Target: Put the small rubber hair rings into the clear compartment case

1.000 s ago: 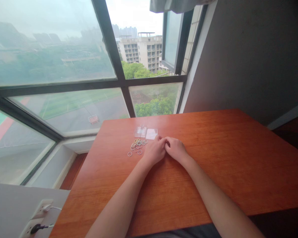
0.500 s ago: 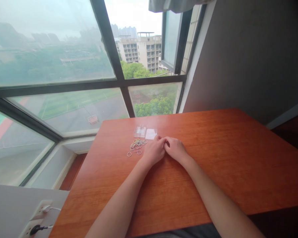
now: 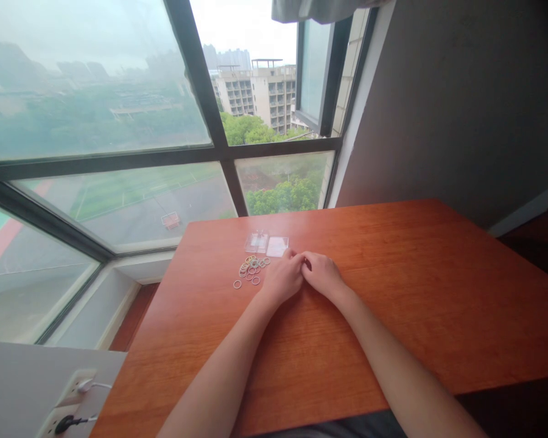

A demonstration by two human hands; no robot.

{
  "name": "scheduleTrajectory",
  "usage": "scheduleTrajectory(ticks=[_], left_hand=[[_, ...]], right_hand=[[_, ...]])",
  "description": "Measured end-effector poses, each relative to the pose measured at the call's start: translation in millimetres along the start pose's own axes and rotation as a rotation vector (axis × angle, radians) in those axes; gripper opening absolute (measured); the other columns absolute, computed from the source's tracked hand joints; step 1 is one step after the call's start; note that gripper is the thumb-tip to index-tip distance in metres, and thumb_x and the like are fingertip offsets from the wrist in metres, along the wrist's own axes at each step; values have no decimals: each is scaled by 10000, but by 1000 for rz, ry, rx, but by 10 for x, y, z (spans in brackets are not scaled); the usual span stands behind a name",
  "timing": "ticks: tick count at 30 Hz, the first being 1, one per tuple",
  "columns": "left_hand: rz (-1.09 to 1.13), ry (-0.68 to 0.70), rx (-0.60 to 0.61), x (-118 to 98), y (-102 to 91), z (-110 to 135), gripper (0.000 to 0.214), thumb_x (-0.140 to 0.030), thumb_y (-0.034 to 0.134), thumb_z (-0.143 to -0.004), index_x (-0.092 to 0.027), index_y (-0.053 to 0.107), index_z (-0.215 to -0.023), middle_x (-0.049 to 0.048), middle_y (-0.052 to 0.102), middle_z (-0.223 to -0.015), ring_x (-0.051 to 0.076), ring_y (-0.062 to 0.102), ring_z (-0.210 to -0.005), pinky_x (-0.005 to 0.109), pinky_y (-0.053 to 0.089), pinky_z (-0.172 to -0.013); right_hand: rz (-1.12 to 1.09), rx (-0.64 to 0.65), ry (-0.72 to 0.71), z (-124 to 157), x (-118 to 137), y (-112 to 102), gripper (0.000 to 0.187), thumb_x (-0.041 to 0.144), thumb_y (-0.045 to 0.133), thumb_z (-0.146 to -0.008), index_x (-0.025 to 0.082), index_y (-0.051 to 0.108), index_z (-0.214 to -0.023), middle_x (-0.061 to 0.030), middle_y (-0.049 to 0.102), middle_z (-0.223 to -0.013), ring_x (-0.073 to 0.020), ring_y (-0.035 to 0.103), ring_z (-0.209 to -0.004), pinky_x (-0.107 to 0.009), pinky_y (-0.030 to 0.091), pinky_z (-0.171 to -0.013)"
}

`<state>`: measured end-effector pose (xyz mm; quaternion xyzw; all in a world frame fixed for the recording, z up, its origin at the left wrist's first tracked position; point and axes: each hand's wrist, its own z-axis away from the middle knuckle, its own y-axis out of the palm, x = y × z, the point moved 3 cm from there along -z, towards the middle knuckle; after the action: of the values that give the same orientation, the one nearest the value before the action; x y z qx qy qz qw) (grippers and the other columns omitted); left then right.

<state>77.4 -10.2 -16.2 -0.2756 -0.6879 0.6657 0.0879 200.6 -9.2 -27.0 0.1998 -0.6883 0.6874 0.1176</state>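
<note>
My left hand (image 3: 284,278) and my right hand (image 3: 322,275) rest together on the wooden table (image 3: 393,292), fingertips meeting in a pinch. What is between the fingers is too small to make out. Just left of my left hand lies a small pile of several thin metal rings (image 3: 251,267). Behind the rings stands an open clear plastic box (image 3: 257,241) with its flat lid (image 3: 277,246) lying beside it, close to my left fingertips.
A large window (image 3: 119,121) with dark frames runs along the far and left side. The table's left edge drops to a sill. A white power strip with plugs (image 3: 70,401) sits at lower left. A grey wall (image 3: 461,109) rises on the right.
</note>
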Motion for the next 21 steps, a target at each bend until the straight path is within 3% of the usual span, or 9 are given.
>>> scheduleTrajectory(ticks=[21], left_hand=[[21, -17, 4, -12, -7, 6, 267, -231, 419, -898, -276, 533, -1134, 44, 542, -1120, 163, 616, -793, 257, 435, -647]], right_hand=[[-12, -16, -8, 7, 0, -2, 243, 282, 444, -903, 247, 647, -1031, -35, 712, -992, -194, 638, -897, -267, 393, -729]])
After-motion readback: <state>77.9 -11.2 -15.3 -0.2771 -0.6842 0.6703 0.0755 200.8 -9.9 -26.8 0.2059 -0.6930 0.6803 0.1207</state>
